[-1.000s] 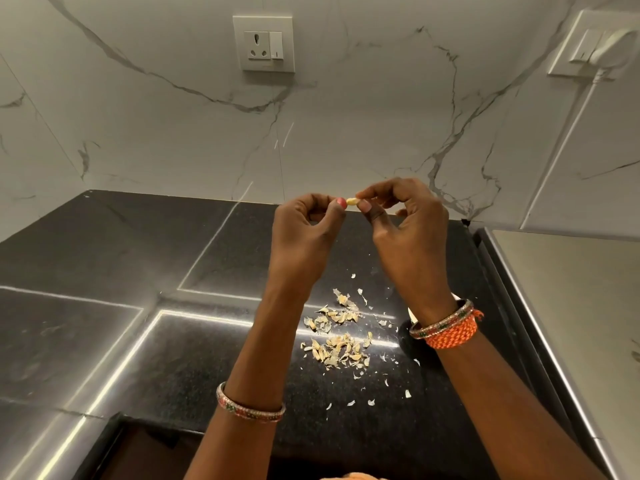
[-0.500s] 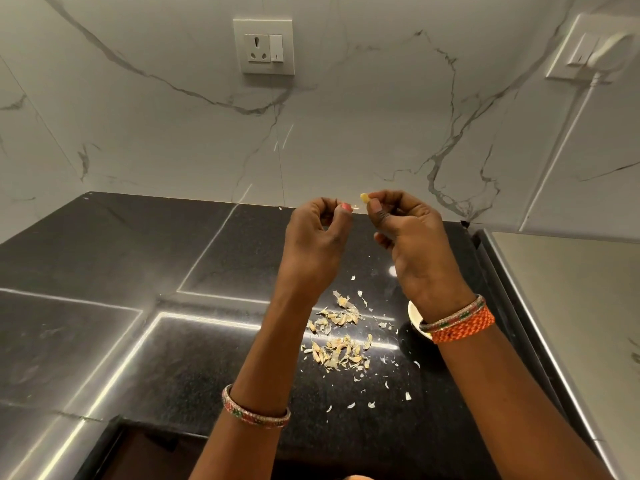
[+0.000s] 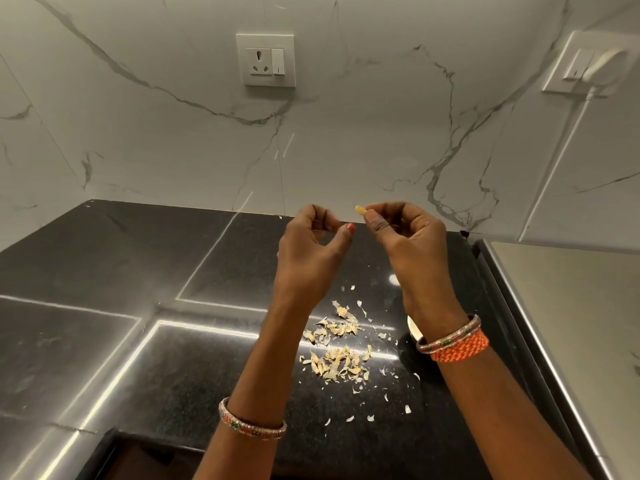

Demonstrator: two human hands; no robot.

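**Item 1, nearest.** Black speckled stone surface (image 3: pixel 173 358). It carries a loose heap of pale papery garlic skins (image 3: pixel 337 351), with stray flakes scattered around the heap.

**Item 2.** Small white bowl (image 3: pixel 412 329). Only the rim shows, just beside the heap; the rest is hidden under the right wrist.

**Item 3.** Left hand (image 3: pixel 308 258), raised above the surface. Fingers are curled inward and the thumb is out, with nothing visible in its grasp.

**Item 4.** Right hand (image 3: pixel 412 247), raised near the left hand but not touching it. Thumb and forefinger pinch item 5.

**Item 5.** Small yellow peeled garlic clove (image 3: pixel 360 210), held in the air over the back edge of the surface. Its tip pokes out toward the left hand.

**Item 6, farthest.** White grey-veined marble wall (image 3: pixel 346 133), fitted with a white wall socket (image 3: pixel 265 59).

**Handling note.** The clove looks bare, so the step in hand is probably checking it and putting it in the bowl.
- Roll it between the fingertips to find any clinging skin.
- Keep the pinch light, since a peeled clove is likely slick.
- Lower it close over the bowl before letting go, so it does not bounce into the skins.
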